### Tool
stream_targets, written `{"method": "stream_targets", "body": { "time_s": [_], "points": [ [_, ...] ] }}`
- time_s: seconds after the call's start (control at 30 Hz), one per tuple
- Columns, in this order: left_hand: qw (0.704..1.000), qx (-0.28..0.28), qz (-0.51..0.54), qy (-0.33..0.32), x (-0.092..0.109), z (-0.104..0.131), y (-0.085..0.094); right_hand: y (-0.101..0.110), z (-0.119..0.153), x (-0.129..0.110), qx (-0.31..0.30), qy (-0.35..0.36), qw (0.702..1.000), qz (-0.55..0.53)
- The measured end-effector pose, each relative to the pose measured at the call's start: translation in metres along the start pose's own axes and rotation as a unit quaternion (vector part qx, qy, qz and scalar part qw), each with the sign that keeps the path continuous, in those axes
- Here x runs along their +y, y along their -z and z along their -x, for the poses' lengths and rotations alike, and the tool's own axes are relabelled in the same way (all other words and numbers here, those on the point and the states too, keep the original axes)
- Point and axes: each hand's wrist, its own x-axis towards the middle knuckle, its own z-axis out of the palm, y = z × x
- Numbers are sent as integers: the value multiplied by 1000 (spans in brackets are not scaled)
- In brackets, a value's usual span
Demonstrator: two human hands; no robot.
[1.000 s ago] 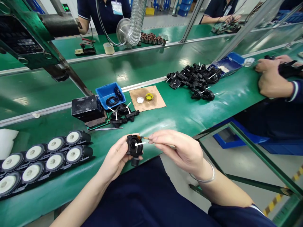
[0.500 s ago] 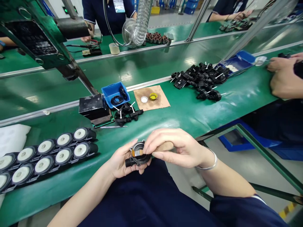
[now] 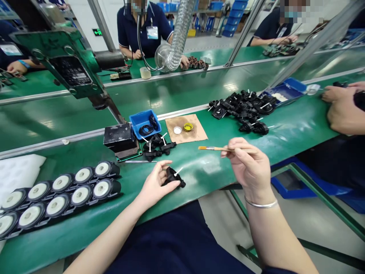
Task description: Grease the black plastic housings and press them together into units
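One brush (image 3: 211, 148) in right fingers (image 3: 238, 142), one housing (image 3: 172, 175) at left fingers (image 3: 172, 187)

Brush (image 3: 213, 148): orange bristles (image 3: 202, 148), silver ferrule (image 3: 210, 148), tan handle (image 3: 220, 149). Housing (image 3: 170, 176): black; its pin (image 3: 178, 171), white. Worktop (image 3: 211, 171): green. Cardboard (image 3: 200, 127): tan, blotched darker brown. Cap (image 3: 188, 127): yellow. Disc (image 3: 177, 130): white. Bin (image 3: 138, 121): blue; its rings (image 3: 146, 130), black

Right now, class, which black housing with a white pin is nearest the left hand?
The lone black housing at the left hand, between its thumb and fingers; the others lie farther back, in a small cluster and a larger pile.
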Motion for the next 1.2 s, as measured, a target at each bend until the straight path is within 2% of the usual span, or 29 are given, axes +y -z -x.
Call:
{"method": "stream_targets", "body": {
  "time_s": [0.07, 0.1, 0.2, 0.3, 0.4, 0.47, 0.6, 0.77, 0.87, 1.03, 1.2],
  "points": [
    [990, 10, -120, -78, -3, -16, -4, 9, 5, 9, 47, -26, 999, -3],
    [975, 12, -184, -122, -4, -24, -6, 12, 7, 12, 72, -34, 997, -9],
    [908, 10, -346, -235, -9, -43, -7, 22, 13, 19, 137, -44, 989, -22],
    [832, 26, -465, -302, -20, -52, 0, 38, 14, 23, 176, -50, 983, -9],
    [761, 103, -542, -342, -35, -55, 10, 64, 4, 29, 206, -25, 974, 85],
    [735, 161, -558, -350, -42, -55, 13, 85, -9, 35, 232, 13, 959, 161],
    [714, 238, -549, -364, -46, -53, 6, 127, -48, 53, 259, 49, 933, 246],
    [675, 232, -579, -393, -49, -54, -2, 160, -90, 80, 242, 27, 915, 323],
    [659, 217, -595, -406, -54, -55, 0, 165, -96, 89, 238, 27, 907, 347],
    [688, 212, -569, -398, -57, -56, 3, 163, -82, 91, 241, 22, 897, 370],
    [689, 190, -584, -384, -55, -56, 1, 156, -70, 80, 242, 5, 892, 382]
  ]
}}
